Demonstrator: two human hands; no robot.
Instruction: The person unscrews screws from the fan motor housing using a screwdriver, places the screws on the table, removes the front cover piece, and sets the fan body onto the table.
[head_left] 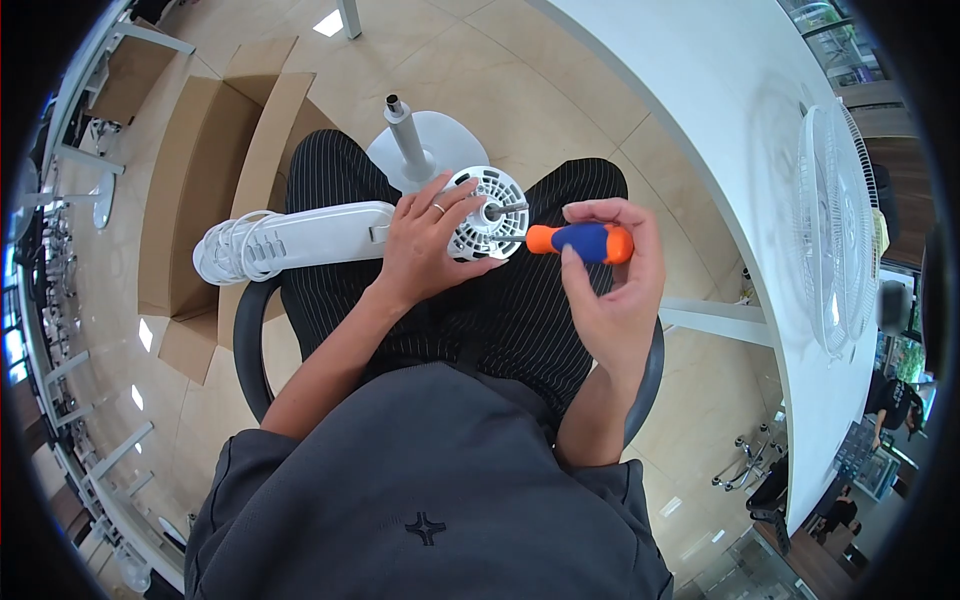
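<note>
Across my lap lies a white fan body (325, 235), with its cord (243, 248) wrapped around the far left end. My left hand (425, 240), a ring on one finger, is closed over the round slotted motor housing (508, 187) at its right end. A metal shaft (512, 208) sticks out of the housing's centre. In my right hand (630, 290) is a screwdriver (585, 243) with an orange and blue handle, held between thumb and curled fingers. Its blade points left and reaches the housing face below the shaft; the exact contact of the tip is too small to tell.
Beyond my knees stands a white round base (445, 135) with an upright pole (405, 130). An open cardboard box (200, 190) is on the floor at left. On the white table (700, 90) at right rests a fan grille (830, 230). Chair armrests (250, 340) flank me.
</note>
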